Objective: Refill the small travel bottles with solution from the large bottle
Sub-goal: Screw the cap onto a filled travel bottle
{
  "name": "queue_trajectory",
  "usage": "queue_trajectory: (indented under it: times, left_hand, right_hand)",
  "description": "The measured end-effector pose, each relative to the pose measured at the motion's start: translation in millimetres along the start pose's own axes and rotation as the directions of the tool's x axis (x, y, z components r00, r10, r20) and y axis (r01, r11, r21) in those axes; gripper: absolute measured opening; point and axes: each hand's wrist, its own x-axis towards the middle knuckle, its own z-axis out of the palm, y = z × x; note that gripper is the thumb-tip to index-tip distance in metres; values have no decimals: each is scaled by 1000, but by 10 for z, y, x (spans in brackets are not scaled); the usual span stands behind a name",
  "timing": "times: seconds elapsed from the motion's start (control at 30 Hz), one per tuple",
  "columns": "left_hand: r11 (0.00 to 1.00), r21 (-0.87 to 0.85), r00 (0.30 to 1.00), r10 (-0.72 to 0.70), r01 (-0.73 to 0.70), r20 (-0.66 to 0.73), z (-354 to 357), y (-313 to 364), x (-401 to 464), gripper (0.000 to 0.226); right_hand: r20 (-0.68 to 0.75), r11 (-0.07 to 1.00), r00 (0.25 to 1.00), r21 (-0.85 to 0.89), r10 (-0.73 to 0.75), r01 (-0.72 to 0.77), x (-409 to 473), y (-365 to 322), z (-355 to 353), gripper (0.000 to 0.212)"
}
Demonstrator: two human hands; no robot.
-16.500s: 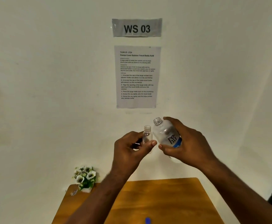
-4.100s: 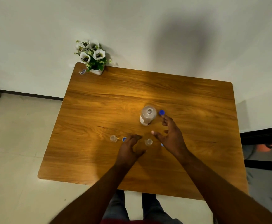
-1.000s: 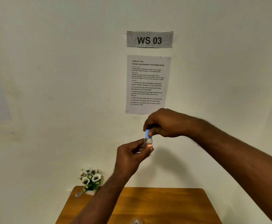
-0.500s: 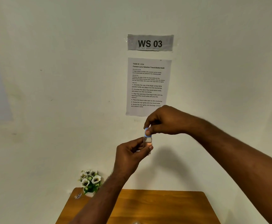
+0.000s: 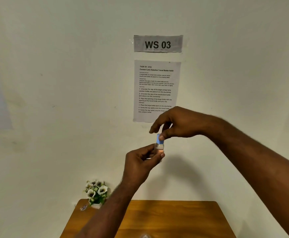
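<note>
Holding the small travel bottle (image 5: 159,148) up in front of the wall, well above the wooden table (image 5: 174,219), the left hand (image 5: 141,162) pinches its clear body between thumb and curled fingers. Blue cap (image 5: 159,139) sits on the bottle's neck; the right hand (image 5: 176,123) comes from above, thumb against the cap, forefinger lifted just off it, other fingers loosely bent. Behind: "WS 03" sign (image 5: 158,43) and instruction sheet (image 5: 155,90) on the wall. Flower pot (image 5: 96,193) at the table's far left corner.
</note>
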Motion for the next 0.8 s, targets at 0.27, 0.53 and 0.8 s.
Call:
queue_trajectory:
  times: [0.27, 0.53, 0.8]
  left_hand:
    - [999, -38, 1000, -7, 6, -18, 42, -30, -10, 33]
    - [999, -33, 999, -12, 11, -30, -6, -99, -28, 31]
    - [985, -70, 987, -157, 158, 16, -375, -466, -557, 32]
  right_hand:
    - [-48, 994, 999, -111, 7, -12, 45, -14, 139, 26]
    - [-80, 986, 997, -167, 1, -14, 75, -58, 255, 30]
    - [49, 990, 999, 137, 5, -12, -69, -28, 866, 48]
